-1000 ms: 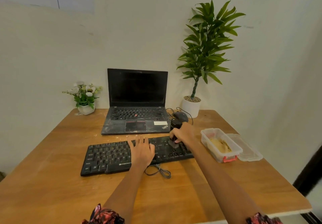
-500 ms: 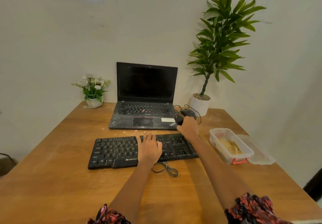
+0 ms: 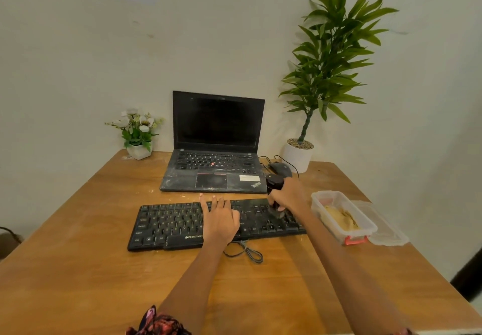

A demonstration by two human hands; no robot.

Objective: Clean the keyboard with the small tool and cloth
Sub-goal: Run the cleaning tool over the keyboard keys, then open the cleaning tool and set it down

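Two plants stand at the back of the wooden table (image 3: pixel 78 269): at the far left one small pot of white flowers (image 3: pixel 137 132), and further right one tall leafy plant (image 3: pixel 328 58) in a white pot. Between them sits one open laptop (image 3: pixel 215 149), its screen dark and its palm rest dusty. One black mouse (image 3: pixel 280 168) lies just beside the laptop's right rear corner, its cable looping behind it.

One black keyboard (image 3: pixel 172 226) lies in front of the laptop, apart from it, with its long axis running left to right across the table and its key rows facing the person. A grey cable (image 3: pixel 246 252) curls out from under its near edge.

One left hand (image 3: pixel 220 218) lies flat on the middle of the keyboard, fingers straight and pointing toward the laptop, pressing on the keys. One right hand (image 3: pixel 285 196) is curled around one small dark tool (image 3: pixel 275 199), held nearly upright, upper end toward the laptop's corner and lower end down on the keys of the keyboard's right part.

Right of the keyboard stands one clear plastic box (image 3: pixel 365 226) with a red clip at its near end; something yellowish (image 3: pixel 340 218) lies inside, though whether it is the cloth is hard to tell. One clear lid (image 3: pixel 386 227) lies touching the box's right side.
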